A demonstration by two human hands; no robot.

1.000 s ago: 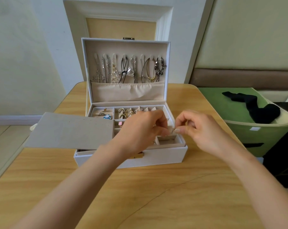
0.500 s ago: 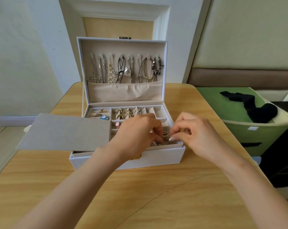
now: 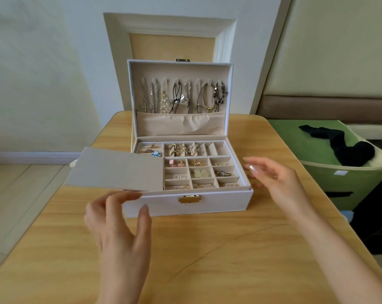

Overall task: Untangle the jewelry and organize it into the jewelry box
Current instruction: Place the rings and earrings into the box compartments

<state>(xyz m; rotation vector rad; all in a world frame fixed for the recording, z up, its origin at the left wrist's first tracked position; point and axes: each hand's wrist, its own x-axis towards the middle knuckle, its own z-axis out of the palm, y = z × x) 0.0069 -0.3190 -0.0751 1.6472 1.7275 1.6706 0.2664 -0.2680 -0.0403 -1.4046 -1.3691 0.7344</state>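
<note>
1. While the box [image 3: 207, 202] stood open mid-desk [image 3: 229, 249] with its lid upright, necklaces [image 3: 179, 97] hung side by side on its hooks and earrings [image 3: 199, 172] lay sorted in the tray cells.
2. Left hand [image 3: 120, 233]: fingers straight and spread, holding nothing, tips at the front edge of the grey panel [image 3: 117, 170]; contact uncertain.
3. Right hand [image 3: 275, 178]: open, empty, just beside the box's right wall.
4. Risk: the panel overhung the box's left side; a careless nudge could tip it off.
5. Risk: jolting the box could hop earrings between cells or swing necklaces into a tangle.
</note>
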